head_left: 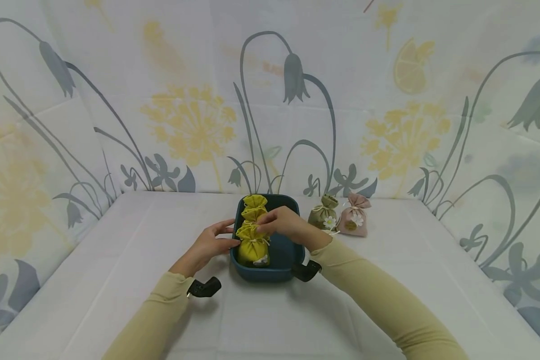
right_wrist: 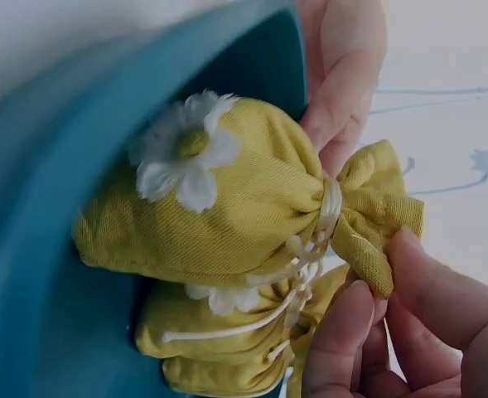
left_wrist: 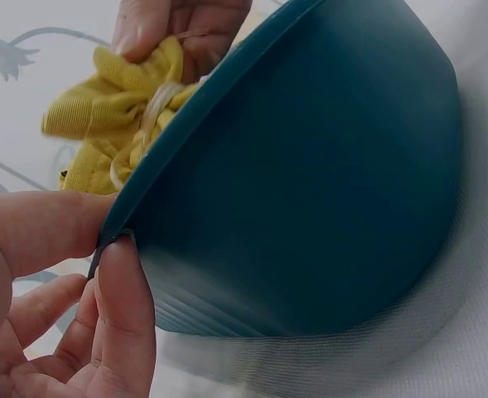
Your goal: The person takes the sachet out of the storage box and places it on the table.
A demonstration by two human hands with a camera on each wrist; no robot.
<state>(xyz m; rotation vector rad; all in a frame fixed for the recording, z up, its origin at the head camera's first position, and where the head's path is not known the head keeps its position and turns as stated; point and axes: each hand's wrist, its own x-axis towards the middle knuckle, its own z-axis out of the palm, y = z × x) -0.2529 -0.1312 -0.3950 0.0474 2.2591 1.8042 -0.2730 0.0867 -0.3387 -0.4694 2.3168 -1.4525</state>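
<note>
A dark blue plastic bin [head_left: 263,274] holds several yellow drawstring pouches in a row along its left side. My right hand [head_left: 284,223] pinches the gathered top of the nearest yellow pouch [right_wrist: 252,199] between thumb and fingers. That pouch has a white cord round its neck and a white fabric flower on its front. More yellow pouches [right_wrist: 219,336] sit close against it inside the bin. At the bin's left rim, my left hand [head_left: 211,247] holds the edge between thumb and finger, as the left wrist view shows.
An olive-green pouch [head_left: 322,216] and a pink pouch [head_left: 354,220], both with white flowers, stand right of the bin on the white tablecloth [head_left: 270,320]. Behind rises a flower-printed cloth backdrop [head_left: 270,125]. Black wrist devices [head_left: 204,288] project near both wrists.
</note>
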